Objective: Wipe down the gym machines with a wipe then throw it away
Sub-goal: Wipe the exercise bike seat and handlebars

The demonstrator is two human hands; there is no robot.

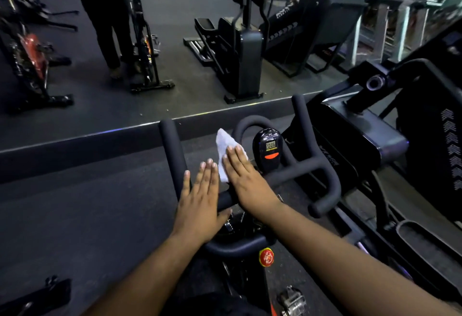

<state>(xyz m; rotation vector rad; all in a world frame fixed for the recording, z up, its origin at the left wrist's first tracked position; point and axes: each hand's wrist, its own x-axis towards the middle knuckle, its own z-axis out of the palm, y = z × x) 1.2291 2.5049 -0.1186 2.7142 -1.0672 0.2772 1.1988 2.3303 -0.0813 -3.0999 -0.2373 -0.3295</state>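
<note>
Right hand lay flat, grip wide, pressing white wipe onto black bike handlebar, left hand flat beside it, grip wide, beside digital console

The console on the bike's handlebar shows pale digits on its small screen, too blurred to read for sure. Lettering on the dark machine at right is illegible.

Both forearms are bare from the bottom edge of the frame up to the wrists; no sleeves, watch, bracelet or rings show. The left hand and right hand are ungloved, with short, pale, unpainted fingernails. Dark clothing shows low between the arms.
</note>
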